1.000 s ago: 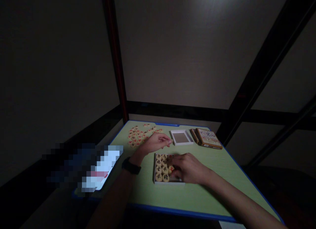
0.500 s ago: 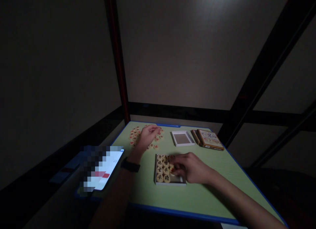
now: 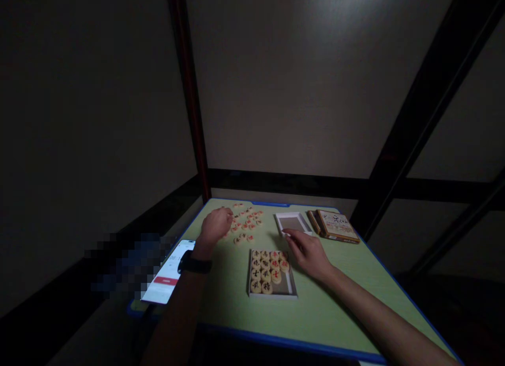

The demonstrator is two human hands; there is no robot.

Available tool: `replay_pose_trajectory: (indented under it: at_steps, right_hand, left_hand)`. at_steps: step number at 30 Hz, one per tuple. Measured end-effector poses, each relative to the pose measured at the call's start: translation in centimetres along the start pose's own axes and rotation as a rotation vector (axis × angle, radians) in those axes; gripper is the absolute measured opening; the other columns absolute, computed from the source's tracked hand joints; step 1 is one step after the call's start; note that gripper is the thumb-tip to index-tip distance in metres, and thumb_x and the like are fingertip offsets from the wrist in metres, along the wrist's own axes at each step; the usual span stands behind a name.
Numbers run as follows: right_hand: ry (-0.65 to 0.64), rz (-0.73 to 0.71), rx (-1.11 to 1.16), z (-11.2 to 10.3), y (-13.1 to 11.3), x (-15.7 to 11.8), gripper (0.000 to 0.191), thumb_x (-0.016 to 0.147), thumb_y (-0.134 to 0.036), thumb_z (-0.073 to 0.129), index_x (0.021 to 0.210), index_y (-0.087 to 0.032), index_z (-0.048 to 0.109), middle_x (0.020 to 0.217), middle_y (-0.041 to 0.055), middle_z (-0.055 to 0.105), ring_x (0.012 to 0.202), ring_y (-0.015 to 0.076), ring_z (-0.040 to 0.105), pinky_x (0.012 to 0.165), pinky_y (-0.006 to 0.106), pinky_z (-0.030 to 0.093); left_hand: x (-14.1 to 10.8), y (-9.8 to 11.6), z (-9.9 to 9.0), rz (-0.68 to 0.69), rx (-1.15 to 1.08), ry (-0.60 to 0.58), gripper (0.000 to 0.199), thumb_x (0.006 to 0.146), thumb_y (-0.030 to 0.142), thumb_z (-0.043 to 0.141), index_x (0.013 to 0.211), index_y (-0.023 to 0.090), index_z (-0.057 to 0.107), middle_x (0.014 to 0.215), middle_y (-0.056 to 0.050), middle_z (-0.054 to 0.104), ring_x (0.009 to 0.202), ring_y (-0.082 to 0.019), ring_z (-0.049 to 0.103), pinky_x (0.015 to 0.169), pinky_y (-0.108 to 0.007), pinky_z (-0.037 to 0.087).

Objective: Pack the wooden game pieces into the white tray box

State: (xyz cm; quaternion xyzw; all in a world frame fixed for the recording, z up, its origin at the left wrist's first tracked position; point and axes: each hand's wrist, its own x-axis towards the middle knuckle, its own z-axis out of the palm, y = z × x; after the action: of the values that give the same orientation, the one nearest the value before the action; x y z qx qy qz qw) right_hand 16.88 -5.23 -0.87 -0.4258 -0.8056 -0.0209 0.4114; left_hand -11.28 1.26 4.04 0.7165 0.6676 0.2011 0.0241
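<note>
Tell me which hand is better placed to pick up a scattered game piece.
Likely the left hand: it is beside the scattered pieces, while the right hand is farther off, near the white tray.

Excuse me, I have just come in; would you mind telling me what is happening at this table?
A person's left hand is at the loose round pieces on the green table; whether it grips one is unclear. The right hand is raised beyond the open box, its fingertips overlapping the white tray in view. The box holds black- and red-marked pieces in rows, with bare floor showing at its near right corner.
</note>
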Motion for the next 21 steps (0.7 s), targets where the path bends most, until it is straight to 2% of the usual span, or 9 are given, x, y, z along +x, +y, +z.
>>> replay_pose_trajectory:
  at_steps: [3, 7, 13, 17, 21]
  right_hand:
    - [0.019, -0.002, -0.025, 0.3, 0.7, -0.1, 0.029, 0.095, -0.024, 0.043, 0.110, -0.018, 0.067, 0.102, 0.0091, 0.076, 0.079, 0.0192, 0.072, 0.072, 0.029, 0.056]
    - [0.000, -0.012, -0.055, 0.4, 0.9, -0.1, 0.028, 0.094, -0.023, 0.043, 0.108, -0.017, 0.067, 0.098, 0.0082, 0.077, 0.076, 0.0194, 0.072, 0.069, 0.029, 0.055]
    - [-0.070, -0.077, -0.136, 0.4, 0.6, -0.3, 0.027, 0.092, -0.020, 0.043, 0.104, -0.017, 0.068, 0.087, 0.0071, 0.076, 0.072, 0.0194, 0.071, 0.066, 0.028, 0.053]
    - [-0.078, -0.097, -0.160, 0.3, 0.5, -0.3, 0.029, 0.091, -0.019, 0.043, 0.105, -0.016, 0.068, 0.086, 0.0076, 0.076, 0.071, 0.0205, 0.071, 0.065, 0.029, 0.052]
    - [-0.063, -0.114, -0.171, 0.2, 0.5, -0.3, 0.030, 0.091, -0.018, 0.042, 0.105, -0.015, 0.068, 0.085, 0.0078, 0.076, 0.069, 0.0193, 0.070, 0.063, 0.028, 0.051]
  left_hand:
    - [-1.0, 0.0, -0.1, 0.027, 0.224, -0.144, 0.027, 0.086, 0.020, 0.051, 0.105, 0.018, 0.071, 0.114, -0.013, 0.070, 0.107, -0.026, 0.064, 0.089, -0.033, 0.049]
    - [-1.6, 0.0, 0.4, 0.017, 0.305, -0.239, 0.028, 0.083, 0.015, 0.055, 0.107, 0.016, 0.068, 0.116, -0.014, 0.069, 0.109, -0.027, 0.063, 0.090, -0.033, 0.049]
    - [-1.5, -0.1, 0.8, 0.034, 0.268, -0.236, 0.026, 0.078, 0.009, 0.058, 0.102, 0.014, 0.069, 0.114, -0.014, 0.069, 0.108, -0.025, 0.063, 0.091, -0.031, 0.047]
    - [-1.1, -0.8, 0.3, 0.070, 0.200, -0.247, 0.027, 0.075, 0.013, 0.065, 0.102, 0.016, 0.069, 0.112, -0.011, 0.070, 0.110, -0.024, 0.062, 0.092, -0.028, 0.046]
    - [-0.7, -1.7, -0.5, 0.100, 0.221, -0.255, 0.026, 0.076, 0.012, 0.063, 0.101, 0.016, 0.069, 0.113, -0.012, 0.069, 0.110, -0.025, 0.061, 0.092, -0.029, 0.045]
